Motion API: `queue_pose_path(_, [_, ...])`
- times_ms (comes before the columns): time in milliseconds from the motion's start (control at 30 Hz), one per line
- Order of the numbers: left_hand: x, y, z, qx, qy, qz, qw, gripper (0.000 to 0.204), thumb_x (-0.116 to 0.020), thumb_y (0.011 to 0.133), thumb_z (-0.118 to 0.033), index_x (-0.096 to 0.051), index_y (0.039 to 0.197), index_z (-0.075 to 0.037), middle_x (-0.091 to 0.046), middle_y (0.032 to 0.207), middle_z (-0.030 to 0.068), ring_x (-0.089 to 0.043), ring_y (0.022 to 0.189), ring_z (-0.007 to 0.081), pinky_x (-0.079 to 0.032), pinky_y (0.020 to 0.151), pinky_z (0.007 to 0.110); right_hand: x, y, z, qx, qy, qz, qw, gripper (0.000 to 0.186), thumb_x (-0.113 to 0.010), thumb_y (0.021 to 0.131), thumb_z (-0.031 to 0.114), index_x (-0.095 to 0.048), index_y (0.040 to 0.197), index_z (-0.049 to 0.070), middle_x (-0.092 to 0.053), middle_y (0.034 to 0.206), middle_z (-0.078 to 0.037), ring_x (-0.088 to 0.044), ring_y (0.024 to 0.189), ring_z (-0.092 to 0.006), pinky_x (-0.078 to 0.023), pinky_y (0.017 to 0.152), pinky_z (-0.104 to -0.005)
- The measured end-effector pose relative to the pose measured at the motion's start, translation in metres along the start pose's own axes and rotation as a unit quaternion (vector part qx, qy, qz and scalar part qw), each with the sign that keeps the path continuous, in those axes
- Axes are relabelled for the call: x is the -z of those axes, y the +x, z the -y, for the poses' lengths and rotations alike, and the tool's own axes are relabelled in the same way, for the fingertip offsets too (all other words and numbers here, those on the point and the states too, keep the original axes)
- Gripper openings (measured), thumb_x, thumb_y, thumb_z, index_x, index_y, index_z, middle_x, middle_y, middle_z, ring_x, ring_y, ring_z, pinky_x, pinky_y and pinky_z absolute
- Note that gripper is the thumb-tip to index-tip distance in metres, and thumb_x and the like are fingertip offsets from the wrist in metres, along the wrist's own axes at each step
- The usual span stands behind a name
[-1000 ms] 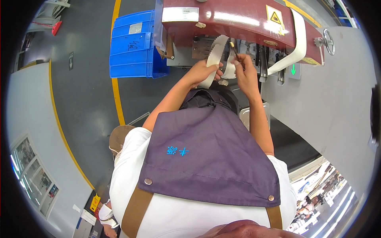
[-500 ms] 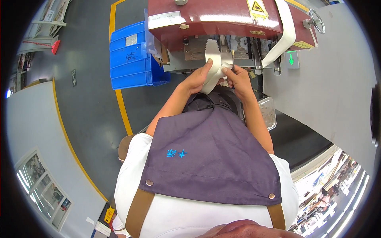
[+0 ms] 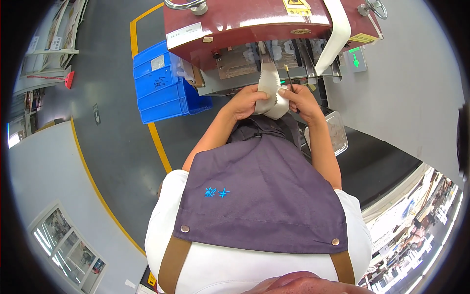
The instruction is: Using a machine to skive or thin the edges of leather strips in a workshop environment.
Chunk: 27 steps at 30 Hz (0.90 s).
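A white strip with a zigzag edge (image 3: 269, 81) is held in front of the machine, its lower part bent into a loop near my apron. My left hand (image 3: 246, 102) is closed on the strip's left side, thumb lying on top. My right hand (image 3: 304, 104) pinches the right side of the loop with thumb and fingers. A thin dark stick with a yellowish tip (image 3: 288, 76) stands up out of the right hand's fingers. The strip's far end reaches toward a narrow metal guide (image 3: 264, 49) under the machine's front. My fingers beneath the strip are hidden.
The dark red machine (image 3: 245, 27) spans the space ahead, with another white strip (image 3: 338, 34) draped over its right side and a handwheel (image 3: 376, 9) beyond. On the left stands a blue crate (image 3: 157, 90). A clear plastic tray (image 3: 338, 134) lies right of my forearm.
The view has shifted, so the machine appears further left. The strip's upright serrated end has come down, and the strip now lies flatter between my hands. Both hands still hold it.
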<state>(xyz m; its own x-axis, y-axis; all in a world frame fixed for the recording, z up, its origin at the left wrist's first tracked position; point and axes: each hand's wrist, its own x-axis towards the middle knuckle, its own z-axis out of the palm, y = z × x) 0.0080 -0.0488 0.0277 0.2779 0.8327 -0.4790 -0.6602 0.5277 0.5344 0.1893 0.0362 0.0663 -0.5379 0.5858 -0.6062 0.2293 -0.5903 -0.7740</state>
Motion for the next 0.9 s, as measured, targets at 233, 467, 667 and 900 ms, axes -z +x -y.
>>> queue_pose_path(233, [-0.011,-0.005,-0.006,-0.091,0.114,-0.015,0.989,0.031,-0.047,0.083,-0.001,-0.057,0.113,-0.001,-0.058,0.109,0.0073,-0.058,0.1,0.0201,-0.044,0.087,0.03,-0.008,-0.001,0.006,0.019,-0.028,-0.013,0.999,0.02,-0.07,0.081,0.022,-0.059,0.075,0.006,-0.048,0.057,0.006,-0.038,0.043,-0.0016,-0.027,0.039,-0.0185])
queue_pose_path(467, [-0.023,-0.015,-0.019,-0.196,0.313,-0.132,0.92,0.024,-0.06,0.085,-0.013,-0.06,0.107,-0.002,-0.059,0.102,0.0047,-0.056,0.091,0.0129,-0.045,0.08,0.027,-0.01,-0.004,0.016,0.041,-0.048,-0.069,0.996,0.021,-0.068,0.082,0.022,-0.056,0.073,0.007,-0.047,0.056,0.006,-0.038,0.043,-0.002,-0.027,0.039,-0.0189])
queue_pose_path(667, [-0.016,0.009,-0.012,-0.153,0.256,-0.182,0.937,0.028,-0.069,0.079,-0.021,-0.063,0.097,-0.001,-0.063,0.082,0.0051,-0.057,0.074,0.0113,-0.045,0.066,0.027,-0.015,0.029,-0.002,0.092,0.012,-0.111,0.989,0.023,-0.067,0.083,0.026,-0.06,0.073,0.006,-0.048,0.055,0.005,-0.037,0.043,-0.0022,-0.026,0.039,-0.0198])
queue_pose_path(900, [-0.001,0.029,-0.013,-0.129,0.114,-0.259,0.951,0.024,-0.07,0.079,-0.024,-0.064,0.084,0.0,-0.062,0.074,0.0053,-0.058,0.065,0.0138,-0.045,0.057,0.029,-0.018,0.024,-0.017,0.005,-0.054,-0.099,0.994,0.024,-0.068,0.08,0.028,-0.064,0.077,0.004,-0.05,0.056,0.004,-0.037,0.043,-0.0026,-0.026,0.04,-0.02])
